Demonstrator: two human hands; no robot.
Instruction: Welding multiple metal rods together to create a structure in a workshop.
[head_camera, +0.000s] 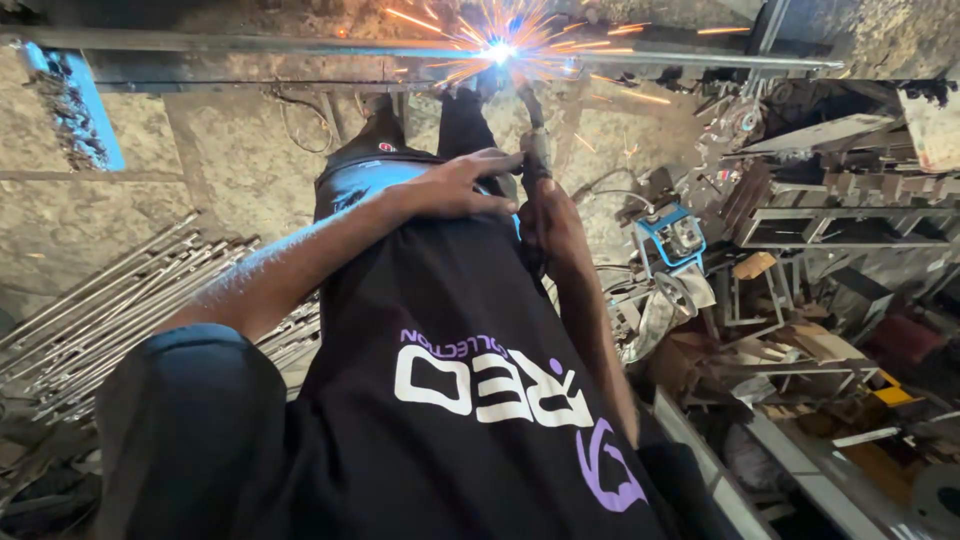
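Two hands, right hand (553, 222) gripping electrode holder (534, 150), left hand (462, 186) steadying

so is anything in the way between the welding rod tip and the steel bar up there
Nothing visible. The right hand holds the electrode holder, steadied by the left hand; the rod reaches straight to the steel bar, where sparks fly at the contact point.

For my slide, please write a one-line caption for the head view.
Right hand holds a dark welding rod holder, left hand steadying it, as sparks fly from a long grey steel bar.
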